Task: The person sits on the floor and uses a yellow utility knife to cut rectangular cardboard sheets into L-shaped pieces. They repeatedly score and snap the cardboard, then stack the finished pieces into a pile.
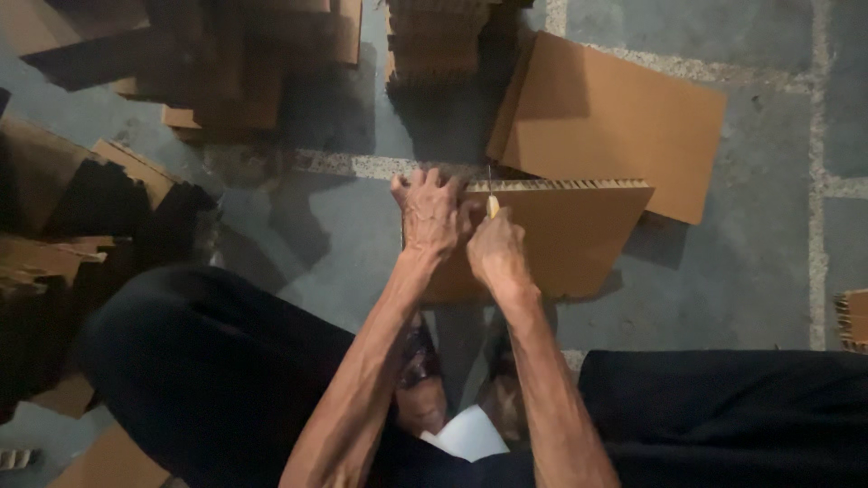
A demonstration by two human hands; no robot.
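Note:
A thick brown corrugated cardboard slab point(570, 239) stands on edge on the grey stone floor in front of me, its ribbed top edge showing. My left hand point(429, 212) presses flat on the slab's left end, fingers over the top edge. My right hand point(495, 248) is closed on a yellow-handled knife point(492, 201), whose thin blade points up across the slab's top edge just right of my left hand.
A flat cardboard sheet point(615, 117) lies behind the slab. Stacks of cardboard pieces point(434, 41) sit at the top, with more piles point(81, 208) at the left. My dark-trousered legs point(208, 370) frame the bottom. Another cardboard piece point(853, 318) is at the right edge.

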